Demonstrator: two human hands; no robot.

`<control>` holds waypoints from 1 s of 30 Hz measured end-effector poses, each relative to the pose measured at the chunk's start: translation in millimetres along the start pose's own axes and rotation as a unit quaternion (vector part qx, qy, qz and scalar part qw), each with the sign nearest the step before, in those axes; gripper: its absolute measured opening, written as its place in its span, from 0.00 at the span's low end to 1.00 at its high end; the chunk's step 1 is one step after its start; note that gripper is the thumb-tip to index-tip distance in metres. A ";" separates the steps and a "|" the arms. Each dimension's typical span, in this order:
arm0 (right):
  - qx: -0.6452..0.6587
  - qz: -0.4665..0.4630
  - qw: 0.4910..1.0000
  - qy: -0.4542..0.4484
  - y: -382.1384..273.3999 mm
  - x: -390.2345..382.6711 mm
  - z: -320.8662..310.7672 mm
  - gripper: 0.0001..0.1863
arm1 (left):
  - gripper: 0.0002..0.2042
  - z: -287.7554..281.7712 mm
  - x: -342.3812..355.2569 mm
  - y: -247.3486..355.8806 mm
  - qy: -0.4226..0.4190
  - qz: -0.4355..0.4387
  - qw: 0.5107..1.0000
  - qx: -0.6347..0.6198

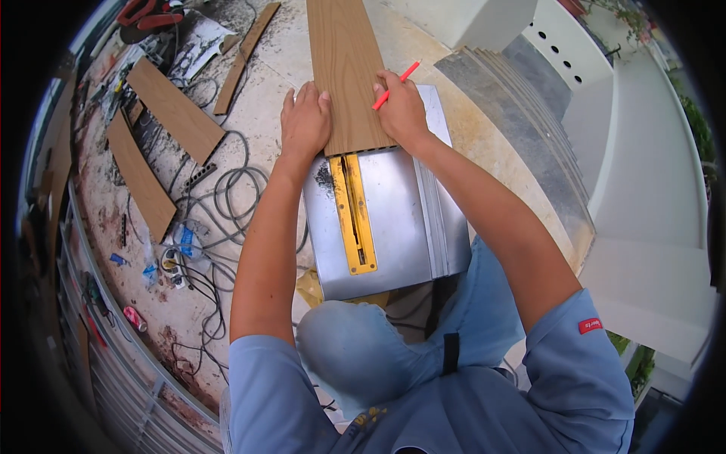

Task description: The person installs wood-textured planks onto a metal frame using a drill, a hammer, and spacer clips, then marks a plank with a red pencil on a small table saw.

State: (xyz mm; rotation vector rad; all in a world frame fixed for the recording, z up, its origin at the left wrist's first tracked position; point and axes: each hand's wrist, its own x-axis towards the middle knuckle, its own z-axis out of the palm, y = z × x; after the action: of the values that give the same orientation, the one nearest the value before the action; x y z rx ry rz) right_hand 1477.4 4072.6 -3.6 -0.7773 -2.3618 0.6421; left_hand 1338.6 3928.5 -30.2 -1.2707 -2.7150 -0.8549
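Observation:
A long wood-grain plank [346,83] lies over the far part of a metal saw table [393,219], its near end showing a row of small hollow openings. My left hand [306,121] grips the plank's left edge, thumb against the side and fingers pointing away. On the opposite edge, my right hand [402,112] rests against the plank with its fingers curled around a red pencil [409,72], which sticks out slantwise. The yellow slotted insert [353,219] of the saw table runs toward me from just under the plank's end; the plank hides its far part.
Cut planks [175,110] and tangled cables [231,189] lie on the dusty floor at left, near a red power tool [147,19]. A metal railing [144,393] curves along the lower left. At right are grey steps [522,106] and a white wall [643,151].

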 end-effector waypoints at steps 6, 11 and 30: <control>0.011 0.005 1.000 -0.006 -7.0 -5.7 -6.3 0.19 | 0.27 -9.8 -8.1 5.1 0.003 0.036 0.999 -0.009; 0.030 -0.007 1.000 -0.002 -12.4 -13.9 -10.2 0.19 | 0.28 -7.4 -17.9 -0.8 0.027 0.047 0.999 0.000; 0.049 -0.010 0.999 0.004 -16.9 -32.4 -20.6 0.17 | 0.28 -13.4 -41.0 12.1 0.036 0.019 0.999 -0.018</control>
State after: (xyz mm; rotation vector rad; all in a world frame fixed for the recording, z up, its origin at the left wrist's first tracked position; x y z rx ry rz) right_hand 1506.0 4044.8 9.7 -0.7119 -2.3101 0.7388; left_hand 1371.9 3899.5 -23.3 -1.2664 -2.6238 -0.9309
